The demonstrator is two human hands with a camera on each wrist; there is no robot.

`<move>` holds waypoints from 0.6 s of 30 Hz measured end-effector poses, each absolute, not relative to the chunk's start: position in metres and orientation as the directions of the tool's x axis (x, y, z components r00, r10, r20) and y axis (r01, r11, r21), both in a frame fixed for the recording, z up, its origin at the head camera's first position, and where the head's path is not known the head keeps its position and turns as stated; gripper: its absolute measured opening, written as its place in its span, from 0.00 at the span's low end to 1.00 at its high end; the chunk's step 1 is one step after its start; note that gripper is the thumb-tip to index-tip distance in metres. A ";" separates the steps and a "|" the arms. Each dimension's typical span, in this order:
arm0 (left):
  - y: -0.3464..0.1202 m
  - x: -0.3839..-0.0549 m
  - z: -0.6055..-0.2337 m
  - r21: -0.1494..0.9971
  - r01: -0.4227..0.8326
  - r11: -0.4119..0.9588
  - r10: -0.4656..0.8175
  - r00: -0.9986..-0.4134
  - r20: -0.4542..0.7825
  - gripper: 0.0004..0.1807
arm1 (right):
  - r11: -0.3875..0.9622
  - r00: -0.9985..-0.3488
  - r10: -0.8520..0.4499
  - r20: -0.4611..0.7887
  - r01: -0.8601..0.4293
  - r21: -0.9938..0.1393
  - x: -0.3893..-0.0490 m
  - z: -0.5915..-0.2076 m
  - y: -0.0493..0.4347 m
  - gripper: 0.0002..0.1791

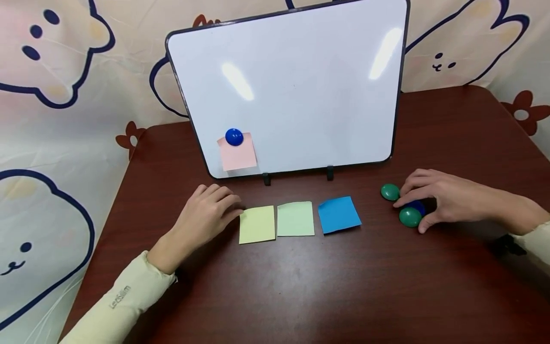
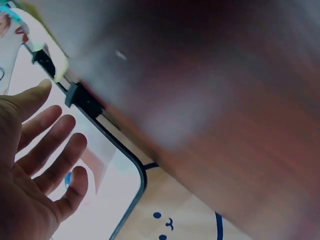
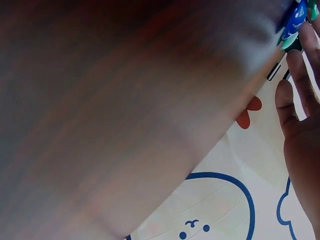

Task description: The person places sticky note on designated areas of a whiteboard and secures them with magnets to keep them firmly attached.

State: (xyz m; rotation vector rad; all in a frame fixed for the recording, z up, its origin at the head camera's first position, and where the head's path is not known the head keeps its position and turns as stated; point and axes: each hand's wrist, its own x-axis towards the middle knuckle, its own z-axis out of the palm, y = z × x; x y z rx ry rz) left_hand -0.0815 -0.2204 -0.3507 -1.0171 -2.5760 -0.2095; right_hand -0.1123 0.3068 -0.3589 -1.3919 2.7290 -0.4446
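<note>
Right hand (image 1: pixel 436 196) at the blue magnet (image 1: pixel 419 206), left hand (image 1: pixel 208 210) by the yellow sticky note (image 1: pixel 257 224)

A reddish-brown table (image 1: pixel 279 286) stands before a cartoon-print backdrop (image 1: pixel 38 138), with a black-framed whiteboard (image 1: pixel 296 105) upright on it. The left hand is relaxed, its thumb beside the note's upper left corner. The blue magnet lies between the right thumb and fingers, partly behind a green magnet (image 1: pixel 410 217); with that overlap, I cannot tell whether they pinch it.
</note>
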 end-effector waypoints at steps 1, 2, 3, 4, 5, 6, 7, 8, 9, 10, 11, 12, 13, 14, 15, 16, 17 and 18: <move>-0.221 -0.082 -0.351 0.003 0.685 0.729 0.633 -0.676 0.377 0.11 | 0.547 -0.589 -0.802 0.095 -0.790 -0.277 -0.112 -0.360 0.307 0.29; -0.222 -0.082 -0.351 0.003 0.685 0.728 0.636 -0.677 0.370 0.11 | 0.539 -0.583 -0.806 0.100 -0.794 -0.282 -0.113 -0.361 0.308 0.29; -0.222 -0.082 -0.352 0.008 0.686 0.728 0.637 -0.680 0.362 0.11 | 0.531 -0.577 -0.809 0.107 -0.798 -0.284 -0.113 -0.362 0.308 0.28; -0.222 -0.083 -0.352 0.015 0.686 0.727 0.637 -0.684 0.355 0.12 | 0.522 -0.570 -0.813 0.115 -0.803 -0.289 -0.113 -0.362 0.309 0.28; -0.223 -0.083 -0.352 0.023 0.685 0.728 0.637 -0.688 0.348 0.12 | 0.512 -0.562 -0.818 0.123 -0.809 -0.290 -0.113 -0.363 0.309 0.28; -0.222 -0.082 -0.352 0.034 0.684 0.728 0.635 -0.693 0.340 0.12 | 0.502 -0.553 -0.823 0.131 -0.815 -0.288 -0.113 -0.364 0.309 0.28; -0.222 -0.082 -0.352 0.045 0.683 0.729 0.634 -0.698 0.332 0.13 | 0.494 -0.546 -0.826 0.139 -0.821 -0.286 -0.113 -0.364 0.309 0.27; -0.222 -0.082 -0.352 0.056 0.682 0.729 0.632 -0.703 0.324 0.13 | 0.487 -0.540 -0.829 0.145 -0.825 -0.285 -0.113 -0.364 0.309 0.27; -0.221 -0.082 -0.352 0.064 0.680 0.730 0.631 -0.708 0.317 0.13 | 0.481 -0.534 -0.831 0.152 -0.829 -0.284 -0.113 -0.364 0.308 0.27; -0.221 -0.083 -0.352 0.070 0.680 0.730 0.631 -0.710 0.311 0.13 | 0.476 -0.530 -0.833 0.157 -0.832 -0.284 -0.113 -0.363 0.308 0.27; -0.220 -0.083 -0.352 0.073 0.679 0.730 0.632 -0.712 0.307 0.13 | 0.473 -0.527 -0.834 0.161 -0.835 -0.283 -0.113 -0.363 0.308 0.27; -0.220 -0.083 -0.352 0.075 0.680 0.729 0.633 -0.712 0.303 0.13 | 0.472 -0.527 -0.833 0.165 -0.835 -0.284 -0.113 -0.363 0.307 0.27; -0.219 -0.083 -0.353 0.075 0.682 0.727 0.635 -0.711 0.302 0.13 | 0.472 -0.530 -0.831 0.169 -0.833 -0.288 -0.113 -0.362 0.307 0.27; -0.219 -0.084 -0.353 0.076 0.685 0.725 0.638 -0.709 0.301 0.13 | 0.473 -0.532 -0.829 0.172 -0.831 -0.292 -0.113 -0.362 0.307 0.27; -0.219 -0.084 -0.353 0.073 0.688 0.722 0.642 -0.706 0.299 0.12 | 0.473 -0.535 -0.826 0.176 -0.829 -0.297 -0.113 -0.361 0.307 0.27; -0.218 -0.084 -0.353 0.070 0.692 0.718 0.647 -0.702 0.297 0.12 | 0.474 -0.536 -0.824 0.181 -0.829 -0.298 -0.113 -0.361 0.306 0.27; -0.218 -0.084 -0.353 0.068 0.697 0.714 0.653 -0.698 0.294 0.11 | 0.474 -0.539 -0.821 0.188 -0.828 -0.300 -0.113 -0.361 0.306 0.28; -0.218 -0.084 -0.354 0.067 0.701 0.710 0.659 -0.695 0.289 0.10 | 0.474 -0.540 -0.819 0.193 -0.827 -0.302 -0.113 -0.361 0.306 0.28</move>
